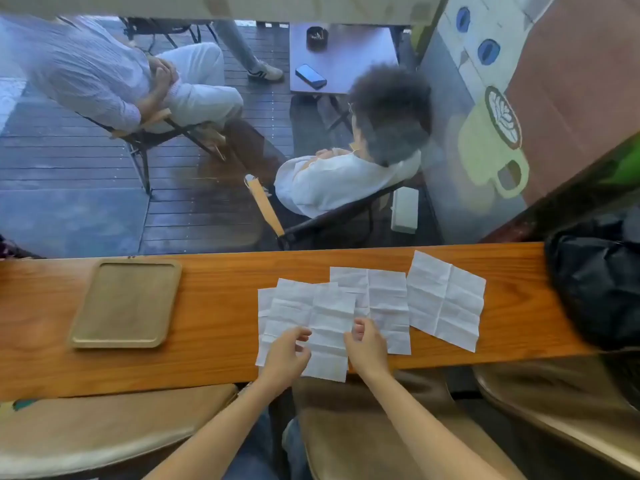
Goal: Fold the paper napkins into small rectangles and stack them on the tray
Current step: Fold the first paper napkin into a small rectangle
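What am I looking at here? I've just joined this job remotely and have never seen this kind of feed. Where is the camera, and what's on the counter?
There is no machine: one wide-angle camera sits on a person's head, looking down at their bare hands. In front is a long brown wooden counter by a window; people sit outside. On it lie unfolded, creased white paper napkins, some overlapping. The left hand and right hand pinch the near part of the nearest white napkin with their fingers; it mostly lies flat. Another napkin lies apart to the right. The empty tan rectangular tray sits to the left, so nothing is stacked yet. A black bag rests at the far right.
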